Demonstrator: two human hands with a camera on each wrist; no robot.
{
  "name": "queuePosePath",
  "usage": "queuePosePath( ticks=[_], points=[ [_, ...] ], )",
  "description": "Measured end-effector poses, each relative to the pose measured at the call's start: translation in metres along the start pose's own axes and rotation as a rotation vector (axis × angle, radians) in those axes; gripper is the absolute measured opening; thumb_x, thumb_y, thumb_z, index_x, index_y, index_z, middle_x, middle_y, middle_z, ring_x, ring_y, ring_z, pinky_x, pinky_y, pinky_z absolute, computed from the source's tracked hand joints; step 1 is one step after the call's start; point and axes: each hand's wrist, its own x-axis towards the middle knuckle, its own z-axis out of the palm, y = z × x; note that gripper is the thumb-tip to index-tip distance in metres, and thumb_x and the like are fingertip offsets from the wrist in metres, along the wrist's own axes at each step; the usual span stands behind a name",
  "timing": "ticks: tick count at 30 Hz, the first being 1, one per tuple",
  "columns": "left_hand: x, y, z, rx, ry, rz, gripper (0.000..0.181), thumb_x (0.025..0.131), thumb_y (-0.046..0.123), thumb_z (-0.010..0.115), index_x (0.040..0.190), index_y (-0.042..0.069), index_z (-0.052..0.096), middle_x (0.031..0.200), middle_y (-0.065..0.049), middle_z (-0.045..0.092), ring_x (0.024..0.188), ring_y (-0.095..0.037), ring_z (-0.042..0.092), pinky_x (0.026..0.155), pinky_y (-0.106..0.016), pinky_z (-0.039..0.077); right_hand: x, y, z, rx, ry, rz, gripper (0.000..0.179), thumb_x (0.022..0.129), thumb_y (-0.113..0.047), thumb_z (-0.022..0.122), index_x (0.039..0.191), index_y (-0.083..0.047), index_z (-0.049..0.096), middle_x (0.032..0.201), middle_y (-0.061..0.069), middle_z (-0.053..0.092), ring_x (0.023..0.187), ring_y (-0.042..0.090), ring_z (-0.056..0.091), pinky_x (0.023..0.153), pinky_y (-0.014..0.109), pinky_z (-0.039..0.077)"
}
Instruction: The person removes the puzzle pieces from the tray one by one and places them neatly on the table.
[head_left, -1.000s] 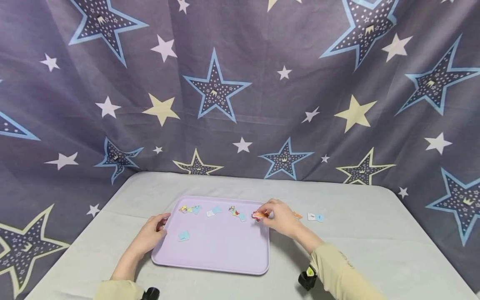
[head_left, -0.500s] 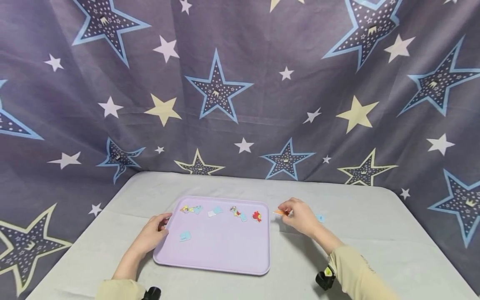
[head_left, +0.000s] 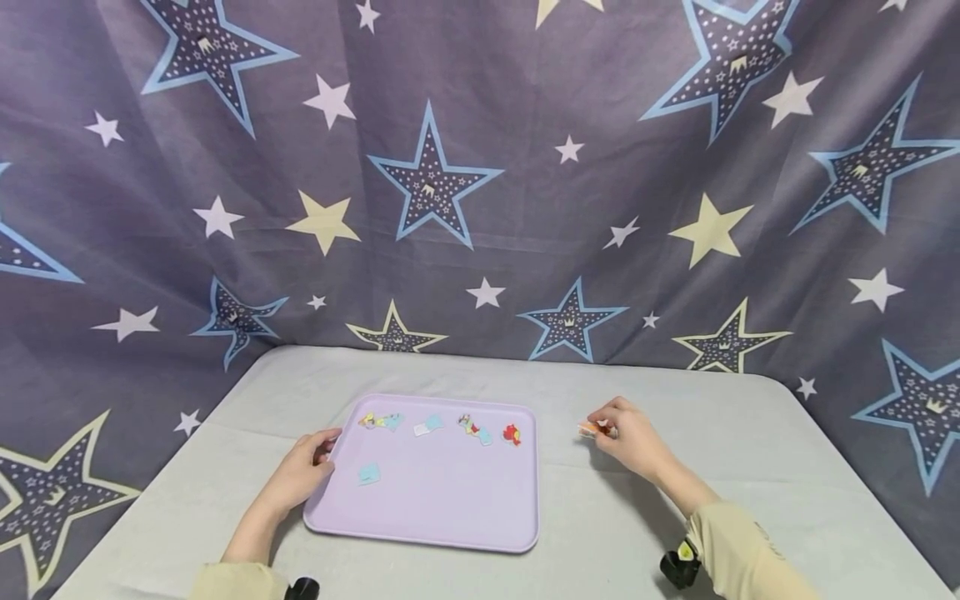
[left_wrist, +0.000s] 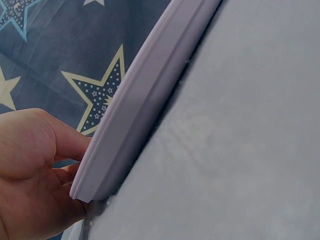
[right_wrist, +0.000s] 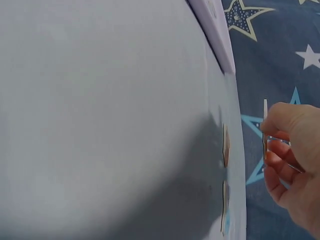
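Observation:
My left hand [head_left: 298, 468] holds the left edge of a lilac tray [head_left: 427, 517], thumb and fingers at its rim [left_wrist: 134, 100] in the left wrist view. To the right of the tray, my right hand [head_left: 633, 437] pinches a small flat orange puzzle piece [head_left: 588, 428] between thumb and fingers. Seen edge-on in the right wrist view, this thin piece [right_wrist: 265, 107] is up off the table. A red piece [head_left: 512, 434] lies near the tray's right rim. Along the tray's back are colourful pieces [head_left: 472, 428], and a light blue piece [head_left: 368, 474] lies nearer its front left.
Under my right hand, two thin pieces, one upper [right_wrist: 226, 146] and one lower [right_wrist: 225, 207] in the right wrist view, lie on the pale tablecloth [head_left: 750, 483]. A dark curtain [head_left: 480, 208] with stars hangs behind the table.
My right hand has moved right from the tray's right edge, carrying the orange puzzle piece away from the red one. The left hand stays at the tray.

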Motion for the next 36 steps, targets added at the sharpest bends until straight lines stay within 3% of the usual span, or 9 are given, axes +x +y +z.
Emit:
queuePosePath(
  ticks=[8,15,27,36],
  points=[
    [0.000,0.000,-0.001,-0.010,-0.017,-0.027,0.050,0.082,-0.001,0.048,0.131,-0.007,0.040,0.109,-0.018,0.045,0.092,-0.023,0.044,0.080,-0.035,0.038,-0.005,0.019,-0.007,-0.023,0.005,0.015,0.023,0.069,-0.001,0.064,0.092,-0.002,0.068,0.086,0.004,0.060,0.076,0.018,0.056,0.066,0.029,0.044],
    [0.001,0.000,0.000,-0.010,-0.016,-0.024,0.050,0.082,-0.001,0.048,0.131,-0.006,0.040,0.110,-0.017,0.045,0.092,-0.023,0.044,0.079,-0.034,0.037,-0.011,0.035,-0.017,-0.065,-0.002,0.071,0.023,0.071,-0.002,0.064,0.094,-0.002,0.068,0.087,0.006,0.059,0.077,0.020,0.056,0.068,0.034,0.045],
    [0.001,0.000,-0.001,-0.012,-0.010,-0.011,0.050,0.080,-0.001,0.048,0.130,-0.007,0.041,0.108,-0.017,0.045,0.091,-0.023,0.044,0.078,-0.032,0.037,-0.020,0.056,-0.033,-0.128,-0.034,0.083,0.024,0.070,-0.003,0.064,0.094,-0.002,0.068,0.086,0.006,0.060,0.077,0.022,0.056,0.068,0.036,0.045],
    [0.001,0.001,-0.001,-0.012,-0.014,-0.016,0.050,0.081,-0.002,0.047,0.130,-0.008,0.040,0.108,-0.018,0.045,0.092,-0.023,0.044,0.079,-0.034,0.037,-0.028,0.067,-0.038,-0.169,-0.088,0.098,0.023,0.070,-0.005,0.065,0.093,-0.002,0.068,0.084,0.004,0.058,0.070,0.014,0.047,0.062,0.031,0.039]
  ],
)
